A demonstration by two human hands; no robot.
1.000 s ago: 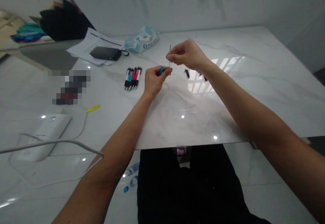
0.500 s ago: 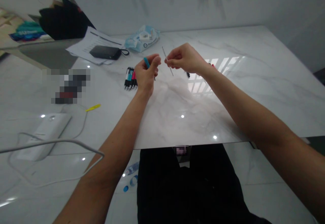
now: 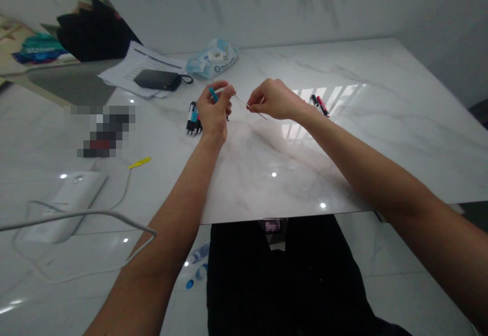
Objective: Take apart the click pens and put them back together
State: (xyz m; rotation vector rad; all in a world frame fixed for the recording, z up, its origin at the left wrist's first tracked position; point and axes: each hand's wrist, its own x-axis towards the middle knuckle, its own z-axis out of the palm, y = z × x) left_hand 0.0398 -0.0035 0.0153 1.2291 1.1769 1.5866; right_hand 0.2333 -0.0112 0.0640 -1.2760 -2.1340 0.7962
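Note:
My left hand [image 3: 214,111] is closed around a blue pen barrel [image 3: 213,94], which sticks up between the fingers. Its thumb and forefinger pinch together, and whatever small part may be between them is too small to make out. Facing it, my right hand [image 3: 275,100] pinches a thin pen refill [image 3: 241,100]. The refill slants, with its upper end at the left fingertips. Partly behind my left hand lie several pens [image 3: 192,118] in a row. A black and a red pen piece [image 3: 322,105] rest beyond my right wrist.
A pack of wipes [image 3: 213,59], a black pouch [image 3: 158,79] and printed papers [image 3: 133,64] sit at the back left of the marble table [image 3: 274,193]. A white device [image 3: 68,199] with a grey cable [image 3: 114,214] and a yellow tag [image 3: 140,162] lies to the left.
The refill has tilted from steep to flatter, and its upper end has reached my left fingertips. My left hand has shifted slightly left; my right hand has dropped a little, and the far pen pieces show more.

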